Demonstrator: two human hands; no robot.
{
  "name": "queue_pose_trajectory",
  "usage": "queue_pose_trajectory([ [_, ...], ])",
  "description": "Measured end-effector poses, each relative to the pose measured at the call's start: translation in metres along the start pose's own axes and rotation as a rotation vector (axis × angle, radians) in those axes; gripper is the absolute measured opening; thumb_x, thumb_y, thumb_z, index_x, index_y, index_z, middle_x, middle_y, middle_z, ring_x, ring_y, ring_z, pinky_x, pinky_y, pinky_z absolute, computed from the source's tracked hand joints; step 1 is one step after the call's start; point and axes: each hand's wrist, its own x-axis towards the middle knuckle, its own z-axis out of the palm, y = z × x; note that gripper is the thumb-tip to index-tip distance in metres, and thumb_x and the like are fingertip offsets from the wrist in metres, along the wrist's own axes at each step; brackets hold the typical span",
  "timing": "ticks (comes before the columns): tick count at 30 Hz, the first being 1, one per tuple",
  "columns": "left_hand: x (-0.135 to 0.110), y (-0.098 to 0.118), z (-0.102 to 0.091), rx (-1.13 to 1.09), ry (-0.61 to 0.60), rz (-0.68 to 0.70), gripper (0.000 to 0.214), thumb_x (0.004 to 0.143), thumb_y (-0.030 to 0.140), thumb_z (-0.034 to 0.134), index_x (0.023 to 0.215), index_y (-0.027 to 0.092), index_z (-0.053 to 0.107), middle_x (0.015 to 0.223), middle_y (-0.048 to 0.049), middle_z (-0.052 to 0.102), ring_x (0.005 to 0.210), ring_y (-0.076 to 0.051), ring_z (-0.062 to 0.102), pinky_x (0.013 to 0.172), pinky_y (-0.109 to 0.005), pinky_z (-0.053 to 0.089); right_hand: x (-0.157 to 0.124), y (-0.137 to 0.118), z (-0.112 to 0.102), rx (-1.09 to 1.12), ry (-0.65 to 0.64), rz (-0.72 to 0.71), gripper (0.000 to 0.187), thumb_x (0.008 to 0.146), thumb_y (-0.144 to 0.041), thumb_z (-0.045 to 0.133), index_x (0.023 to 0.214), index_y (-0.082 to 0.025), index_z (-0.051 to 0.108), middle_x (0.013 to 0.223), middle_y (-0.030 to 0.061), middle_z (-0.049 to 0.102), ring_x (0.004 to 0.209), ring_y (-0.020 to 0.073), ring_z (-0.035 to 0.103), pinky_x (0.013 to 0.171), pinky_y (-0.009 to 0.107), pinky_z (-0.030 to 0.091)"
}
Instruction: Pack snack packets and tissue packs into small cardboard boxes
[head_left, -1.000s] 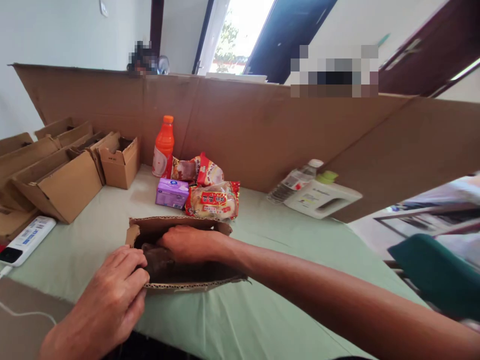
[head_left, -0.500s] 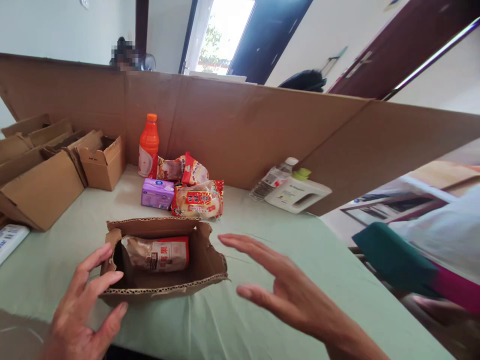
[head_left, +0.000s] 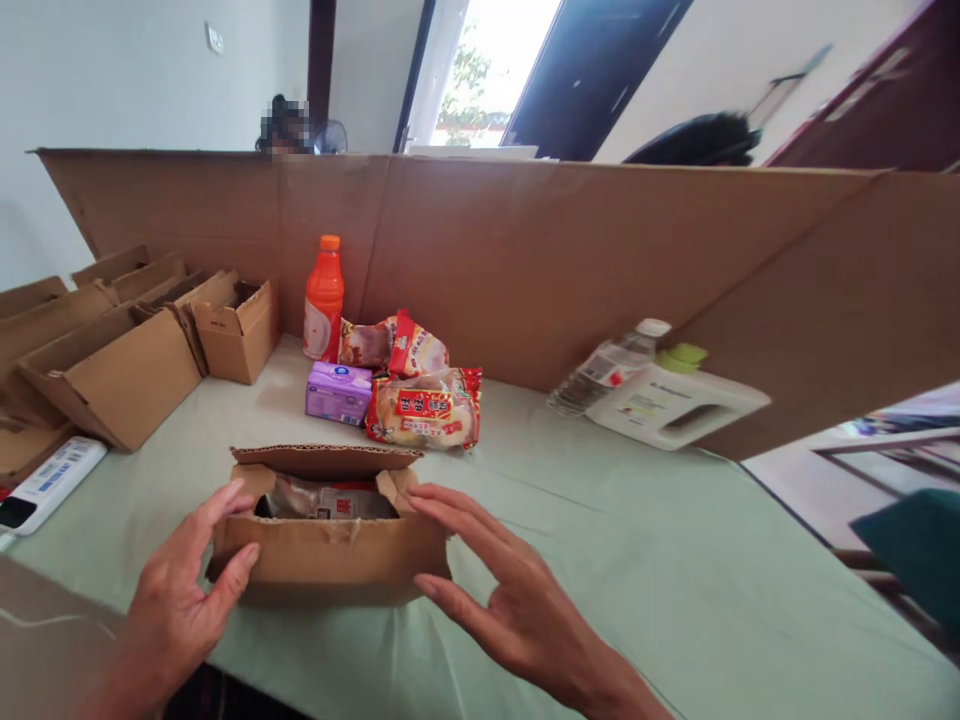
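Observation:
A small open cardboard box (head_left: 337, 560) stands on the green cloth in front of me. Inside lies a snack packet (head_left: 339, 502) with red print, partly hidden by the front wall. My left hand (head_left: 176, 585) is at the box's left end, fingers on the side flap and thumb against the front. On the right end, my right hand (head_left: 499, 580) has its fingertips on the folded-in flap, its thumb near the front corner. Behind the box are a purple carton (head_left: 337, 392) and a red-and-clear bag of rice crackers (head_left: 425, 408).
An orange bottle (head_left: 323, 300) and other snack packets (head_left: 416, 348) stand farther back. Several cardboard boxes (head_left: 127, 380) and a white device (head_left: 56, 485) are at left. A clear bottle (head_left: 600, 370) leans by a white jug (head_left: 667, 405). A cardboard screen (head_left: 525, 270) closes the back.
My right hand has moved left from beside the box onto its right end. My left hand has closed in on the left end. The side flaps now lean inward, and the view has shifted.

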Motion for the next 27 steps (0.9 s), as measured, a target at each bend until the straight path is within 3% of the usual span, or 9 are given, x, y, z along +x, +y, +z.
queue_pose_trajectory([
  [4,0.001,-0.003,0.006,0.015,0.016,0.07,0.043,0.1,0.035,0.05,0.142,0.025,0.045,0.122,-0.0045,0.07,0.113,-0.019,0.069,0.099,-0.032,0.056,0.017,0.0,-0.002,-0.037,0.194,0.049,0.05,0.095,-0.032,0.06,0.143,-0.027,0.046,0.142,0.0139,0.056,0.131,0.0272,0.055,0.1,0.046,0.055],
  [6,0.002,-0.002,0.007,0.021,0.019,0.1,0.043,0.1,0.032,0.049,0.141,0.023,0.046,0.124,-0.0057,0.068,0.115,-0.02,0.066,0.1,-0.032,0.055,0.027,0.004,0.002,-0.047,0.212,0.047,0.056,0.095,-0.036,0.06,0.147,-0.027,0.042,0.144,0.0143,0.055,0.134,0.0292,0.052,0.102,0.05,0.052],
  [11,0.005,0.002,0.009,0.054,0.016,0.128,0.041,0.098,0.023,0.047,0.14,0.019,0.046,0.122,-0.0095,0.063,0.115,-0.021,0.061,0.099,-0.035,0.054,0.035,0.012,0.017,-0.084,0.041,-0.072,0.044,0.098,-0.046,0.054,0.135,-0.022,0.055,0.126,0.0146,0.068,0.113,0.0292,0.065,0.091,0.049,0.054],
  [15,0.004,-0.001,0.015,0.116,0.084,0.054,0.04,0.097,0.025,0.048,0.136,0.017,0.047,0.121,-0.013,0.054,0.111,-0.024,0.057,0.094,-0.041,0.054,0.028,0.011,0.022,-0.108,-0.022,-0.15,0.034,0.1,-0.042,0.051,0.121,-0.019,0.064,0.119,0.0134,0.072,0.109,0.0281,0.066,0.088,0.045,0.052],
  [18,0.003,-0.007,0.019,0.122,0.109,0.027,0.032,0.096,0.024,0.048,0.128,0.021,0.054,0.123,-0.0123,0.05,0.107,-0.024,0.056,0.09,-0.043,0.055,0.025,0.01,0.023,-0.135,-0.04,-0.162,0.036,0.101,-0.042,0.048,0.121,-0.018,0.065,0.121,0.0137,0.072,0.112,0.0282,0.065,0.088,0.045,0.051],
  [21,0.004,-0.012,0.02,0.048,0.042,0.065,0.026,0.097,0.021,0.046,0.12,0.024,0.058,0.133,-0.0114,0.048,0.114,-0.024,0.055,0.091,-0.041,0.055,0.025,0.011,0.022,-0.153,-0.09,-0.133,0.038,0.101,-0.044,0.047,0.121,-0.018,0.067,0.122,0.0143,0.071,0.115,0.0293,0.064,0.091,0.046,0.05],
  [27,0.005,-0.012,0.02,-0.043,-0.023,0.03,0.033,0.098,0.02,0.042,0.128,0.02,0.053,0.14,-0.0137,0.049,0.124,-0.023,0.057,0.099,-0.039,0.055,0.03,0.006,0.011,-0.169,-0.173,-0.122,0.049,0.095,-0.054,0.054,0.13,-0.02,0.062,0.128,0.0161,0.066,0.115,0.031,0.062,0.094,0.048,0.049],
])
